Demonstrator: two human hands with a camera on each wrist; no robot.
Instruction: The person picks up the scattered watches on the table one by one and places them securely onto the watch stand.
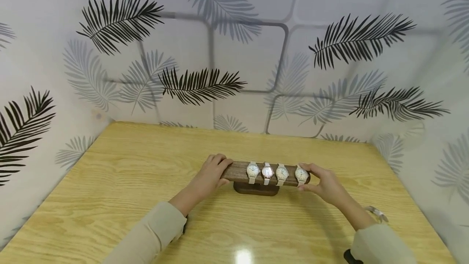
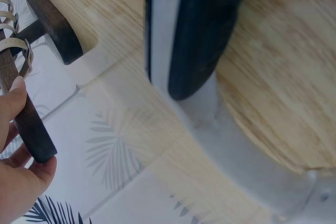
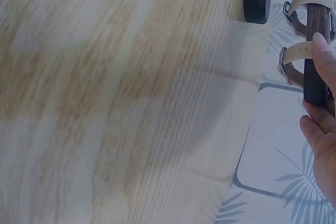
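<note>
The brown watch stand (image 1: 237, 171) is sitting in the middle of the desk (image 1: 146, 203), between the hands. The left hand (image 1: 210, 174) is holding the bar's bare left end, its fingers curling round the wood. The right hand (image 1: 324, 182) is pinching the right end between thumb and fingers, right beside the rightmost watch (image 1: 301, 175).

Four watches are circling the bar, their straps hanging slack underneath. I am judging slipping to be the main danger: if the bar were tilting down to the right, the rightmost watch could be sliding off its end, and the right thumb could be snagging that strap. The base (image 1: 256, 190) is looking narrow beside the long bar, so uneven pulling could be tipping the stand. I cannot tell whether the base is touching the desk.

A loose watch (image 1: 376, 214) is lying near the right sleeve (image 1: 382, 243), where a swinging forearm could be knocking it.
</note>
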